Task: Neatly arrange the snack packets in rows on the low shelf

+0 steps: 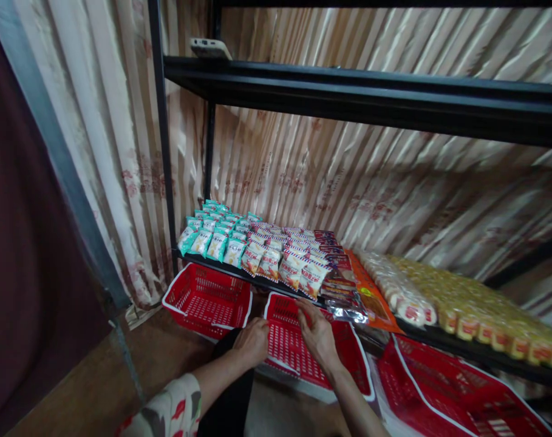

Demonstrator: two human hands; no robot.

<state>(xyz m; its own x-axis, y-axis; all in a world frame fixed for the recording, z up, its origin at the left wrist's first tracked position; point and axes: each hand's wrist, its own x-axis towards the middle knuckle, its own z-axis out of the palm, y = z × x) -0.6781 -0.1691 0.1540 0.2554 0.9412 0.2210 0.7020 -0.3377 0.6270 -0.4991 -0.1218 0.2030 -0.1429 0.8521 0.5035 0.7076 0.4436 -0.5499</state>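
Observation:
My left hand (254, 341) is curled closed at the left rim of the middle red basket (288, 347); whether it grips the rim or something else is hidden. Over the same basket hangs my right hand (319, 334), fingers loosely stretched, nothing visible in them. The basket has a white rim and perforated walls, and its visible inside holds no goods. Just behind my hands, a low black shelf carries rows of white snack packets with striped edges (291, 267). Left of these stand teal and white packets (217, 244).
Another red basket (207, 300) stands to the left and a larger one (462, 388) to the right. Farther along the shelf lie dark red packets (342, 270), an orange bag (371, 294), white-wrapped rolls (396, 288) and yellow packs (476, 303). A phone (211, 48) rests on the upper shelf (348, 82).

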